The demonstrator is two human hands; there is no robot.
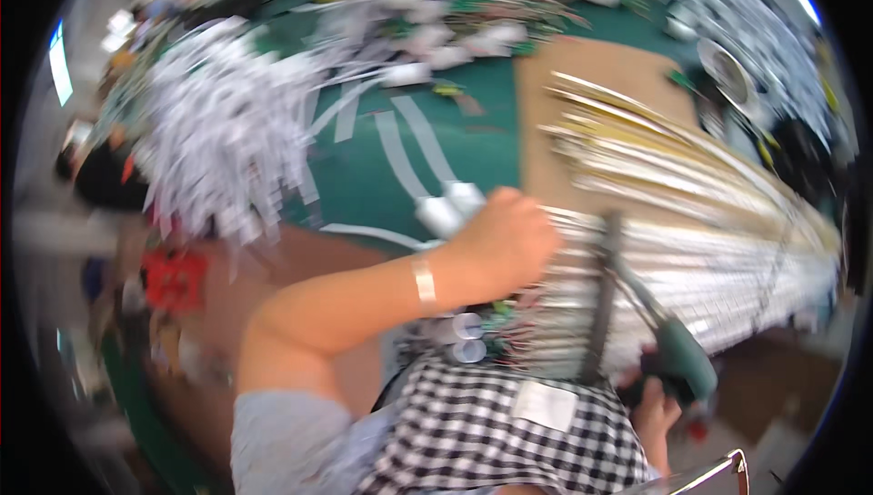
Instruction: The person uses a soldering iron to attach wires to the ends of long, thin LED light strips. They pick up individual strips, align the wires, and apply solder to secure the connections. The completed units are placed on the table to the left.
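Note:
My left hand (509, 242) is closed in a fist, knuckles up, over the left ends of a row of silvery sleeved cables (691, 281). What its fingers hold is hidden. Two white cylindrical pieces (452, 207) with flat white strips lie just beyond the wrist. Low on the right, my right hand (657, 413) grips the handle of a dark green heat gun (682, 360). The gun's metal nozzle tilts up and left toward a dark bar (602, 300) lying across the cables. Small coloured wire ends (509, 327) show below my left hand. The picture is blurred.
A big heap of white strips (227, 131) covers the left of the green table (364, 177). Brown cardboard (564, 77) lies under gold and silver cables. More white pieces and wires crowd the far side. A red stool-like object (175, 281) stands on the floor at left.

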